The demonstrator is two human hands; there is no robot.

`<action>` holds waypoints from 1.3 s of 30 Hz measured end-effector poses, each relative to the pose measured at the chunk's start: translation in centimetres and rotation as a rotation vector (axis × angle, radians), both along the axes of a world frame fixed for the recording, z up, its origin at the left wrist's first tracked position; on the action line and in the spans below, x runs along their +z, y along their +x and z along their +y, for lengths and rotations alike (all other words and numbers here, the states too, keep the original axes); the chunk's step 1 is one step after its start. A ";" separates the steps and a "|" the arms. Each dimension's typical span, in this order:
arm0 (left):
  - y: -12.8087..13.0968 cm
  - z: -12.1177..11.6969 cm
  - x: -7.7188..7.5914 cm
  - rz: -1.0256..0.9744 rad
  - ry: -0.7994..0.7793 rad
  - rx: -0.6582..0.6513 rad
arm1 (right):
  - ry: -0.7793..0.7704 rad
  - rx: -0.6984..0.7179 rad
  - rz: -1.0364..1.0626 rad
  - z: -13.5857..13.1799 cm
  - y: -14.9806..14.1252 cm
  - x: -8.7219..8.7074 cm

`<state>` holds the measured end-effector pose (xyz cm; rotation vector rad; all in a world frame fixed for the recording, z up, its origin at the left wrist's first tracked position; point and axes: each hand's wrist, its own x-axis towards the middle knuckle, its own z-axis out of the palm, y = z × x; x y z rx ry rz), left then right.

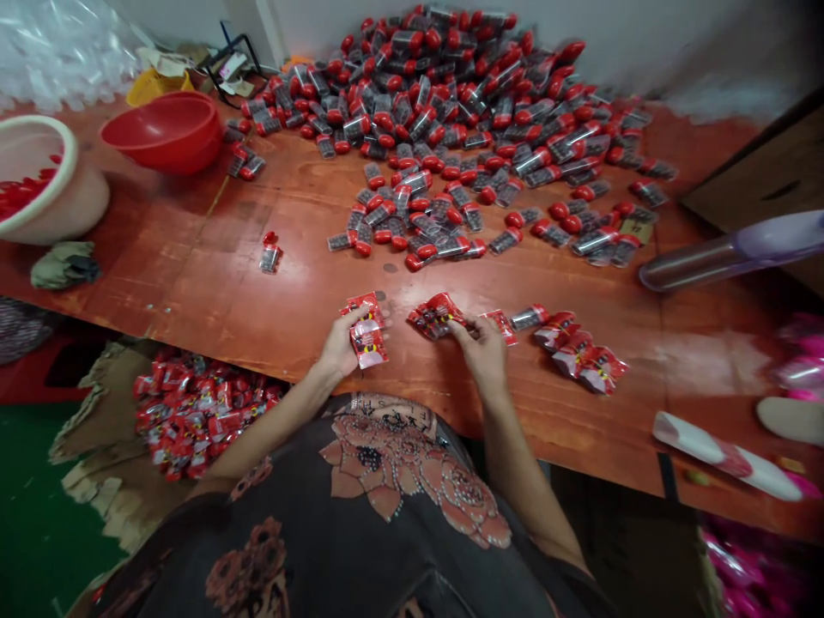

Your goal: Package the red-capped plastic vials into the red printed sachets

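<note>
My left hand (340, 345) is closed round a small stack of red printed packets (366, 330) just above the near edge of the reddish wooden table (257, 283). My right hand (481, 343) pinches another red packet (436, 314) a little to the right. More red packets (583, 352) and one red-capped clear tube (529, 318) lie right of that hand. A large heap of red-capped tubes (451, 112) covers the far middle of the table. A single tube (270, 254) lies alone at the left.
A red bowl (164, 130) and a white basin (48, 180) stand at the far left. A cardboard box of red packets (193, 416) sits on the floor at the left. A purple-ended roll (734, 253) lies at the right.
</note>
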<state>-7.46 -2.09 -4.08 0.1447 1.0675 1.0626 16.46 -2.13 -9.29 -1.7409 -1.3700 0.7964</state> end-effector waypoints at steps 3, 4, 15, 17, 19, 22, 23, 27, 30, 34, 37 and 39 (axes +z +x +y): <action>0.2 0.0 0.0 -0.013 -0.021 0.013 | -0.043 0.030 -0.121 0.0 0.0 1.2; 0.4 0.0 0.0 -0.008 -0.031 0.020 | -0.012 0.025 -0.142 -0.1 -0.7 2.0; 0.9 0.0 -0.2 -0.010 -0.018 0.010 | 0.031 0.518 0.173 1.7 -8.2 3.9; 0.6 0.2 -0.5 0.010 0.034 0.033 | 0.056 0.594 0.055 2.5 -7.8 4.4; 0.5 0.4 -0.6 0.007 0.086 0.063 | 0.065 0.682 -0.035 3.3 -7.5 5.1; 0.4 0.9 -0.5 0.068 0.087 0.100 | 0.041 0.788 -0.114 5.6 -6.6 5.5; 0.2 1.0 -0.4 0.091 0.066 0.107 | 0.046 0.769 -0.145 6.7 -6.1 5.4; -0.6 1.3 0.0 0.072 -0.020 0.074 | 0.174 0.333 -0.401 11.8 -3.0 3.5; -1.0 1.3 -0.1 0.043 -0.051 0.088 | 0.132 0.272 -0.551 14.3 -1.1 1.7; -1.0 1.4 -0.5 0.038 -0.052 0.125 | 0.158 0.393 -0.657 14.6 -0.4 0.6; -0.9 1.4 -0.8 0.038 -0.049 0.150 | 0.192 0.482 -0.670 13.7 -0.3 1.0; -0.9 1.3 -0.9 0.043 -0.046 0.164 | 0.241 0.447 -0.606 12.6 -0.4 1.6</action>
